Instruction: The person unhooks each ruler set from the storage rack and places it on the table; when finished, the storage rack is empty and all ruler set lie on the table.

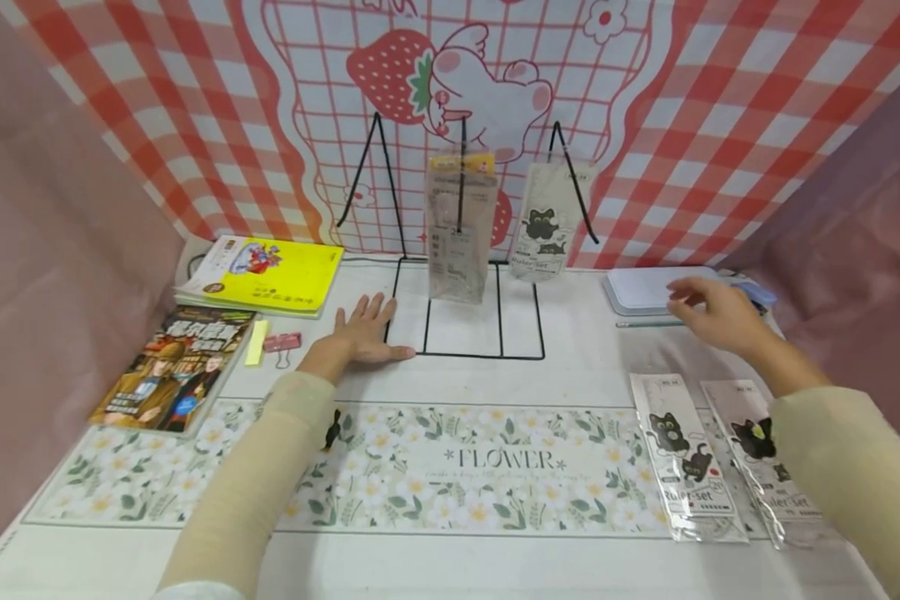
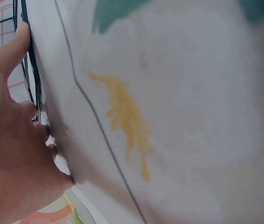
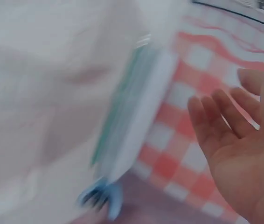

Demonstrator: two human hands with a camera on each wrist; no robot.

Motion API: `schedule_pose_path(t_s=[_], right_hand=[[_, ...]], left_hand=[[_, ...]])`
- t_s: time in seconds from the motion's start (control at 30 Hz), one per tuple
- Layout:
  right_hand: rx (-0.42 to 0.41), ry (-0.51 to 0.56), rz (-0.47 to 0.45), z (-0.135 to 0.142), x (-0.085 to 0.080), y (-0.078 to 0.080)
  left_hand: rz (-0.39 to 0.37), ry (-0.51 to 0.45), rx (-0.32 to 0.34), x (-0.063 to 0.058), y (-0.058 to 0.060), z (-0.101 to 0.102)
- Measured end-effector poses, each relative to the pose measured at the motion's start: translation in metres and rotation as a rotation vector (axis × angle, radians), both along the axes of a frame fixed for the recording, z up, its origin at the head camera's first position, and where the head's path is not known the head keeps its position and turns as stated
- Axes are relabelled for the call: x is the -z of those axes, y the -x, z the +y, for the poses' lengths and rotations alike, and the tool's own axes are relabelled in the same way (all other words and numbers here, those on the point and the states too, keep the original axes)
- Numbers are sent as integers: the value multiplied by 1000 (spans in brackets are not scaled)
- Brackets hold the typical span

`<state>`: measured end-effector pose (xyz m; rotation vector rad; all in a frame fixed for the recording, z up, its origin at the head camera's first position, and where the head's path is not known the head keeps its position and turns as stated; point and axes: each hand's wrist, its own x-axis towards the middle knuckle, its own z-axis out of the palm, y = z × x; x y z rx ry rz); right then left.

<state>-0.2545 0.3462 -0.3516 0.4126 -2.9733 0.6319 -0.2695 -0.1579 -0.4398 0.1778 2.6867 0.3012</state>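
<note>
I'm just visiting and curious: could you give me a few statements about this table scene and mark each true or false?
1. The left hand touches the black wire rack. True.

2. The right hand grips the pink binder clip. False: that hand holds nothing, and the clip lies over on the left.

3. Two Ruler-set packs lie near the right sleeve. True.

4. The yellow book hangs on the rack. False: it lies flat, left of the rack.

5. The floral mat bears the word FLOWER. True.
</note>
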Motion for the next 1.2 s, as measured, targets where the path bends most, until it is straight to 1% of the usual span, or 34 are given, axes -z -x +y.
schedule_pose_path(t_s=[0.1,0.17,0.23,0.3,0.4,0.47,0.6,0.7,0.8,0.9,1.03,1.2], right_hand=[[57,133,31,-30,-16,16],[81,244,26,-51,-26,27],[72,343,38,-70,-35,37],[63,421,35,-89,-45,44],[21,497,72,-113,-57,54],[11,523,105,-126,-63,60],[-8,539,212,-146,-72,67],[1,526,289,-154,-75,70],[-7,528,347,-155,-76,71],[-25,534,384,-154,-76,72],[-52,516,427,-151,-75,69],[-87,501,437,-149,-75,61]], left_hand=[[1,4,4,-1,0,-1],[-3,0,4,-1,0,0],[-5,-7,9,-1,0,1],[-9,-12,13,-1,0,2],[-10,-14,9,0,0,3],[-9,-12,5,-1,0,3],[-6,-4,-4,-2,1,2],[-7,-3,-8,-2,0,1],[-8,-9,-10,-1,0,2],[-7,-4,-9,-1,0,2],[-3,6,-6,-2,-1,3],[0,10,-10,-3,-2,2]])
